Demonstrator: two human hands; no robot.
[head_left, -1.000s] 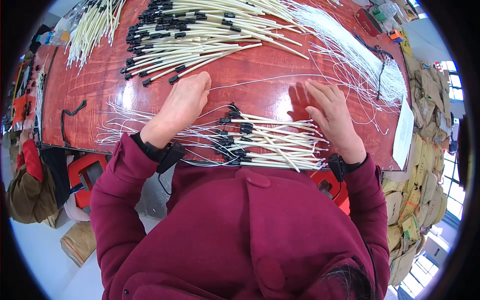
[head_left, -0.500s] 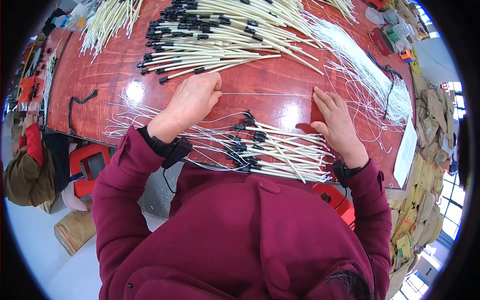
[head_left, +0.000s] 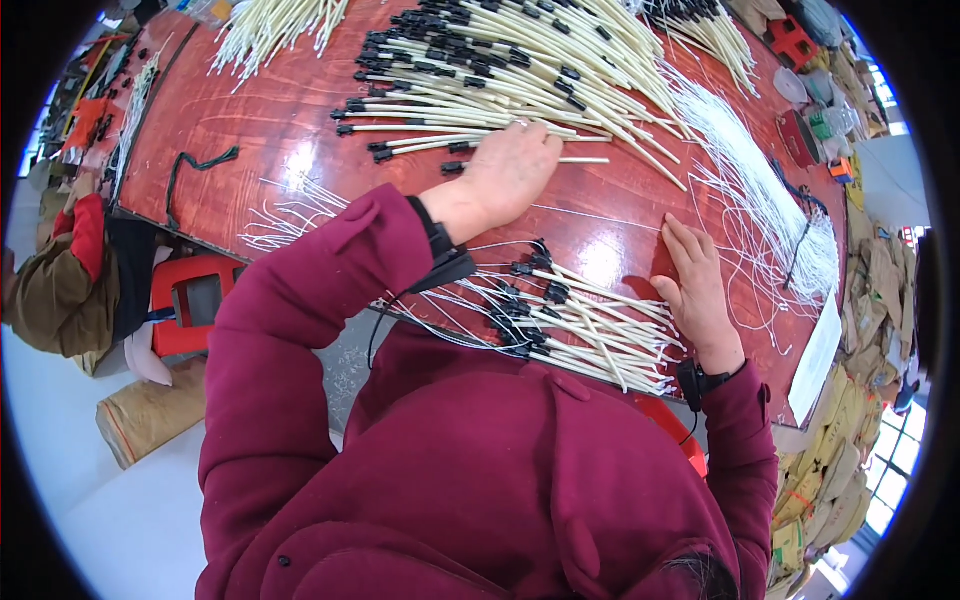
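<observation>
My left hand (head_left: 512,172) is bent over the near edge of a pile of cream tubes with black ends (head_left: 490,75). Its fingers curl down and close on a single cream tube (head_left: 585,160), which comes out from under the hand on both sides; the fingertips are partly hidden. A thin white cord (head_left: 600,216) runs across the table from beside the left hand to my right hand (head_left: 692,280). That hand lies flat, thumb apart, its fingertips resting on the cord. Between my hands and the table's front edge lies a smaller bunch of tubes strung with white cords (head_left: 600,330).
A thick hank of white cords (head_left: 745,150) lies at the right, near a white paper sheet (head_left: 812,350). A black twisted tie (head_left: 195,165) and more tubes (head_left: 275,35) are at the left. Red stools (head_left: 185,300) stand by the table, and another person (head_left: 70,270) sits at far left.
My left hand has let go of the cord's left part and moved forward and right to the tube pile. One tube now lies nearer me than the others. The right hand stays on the cord.
</observation>
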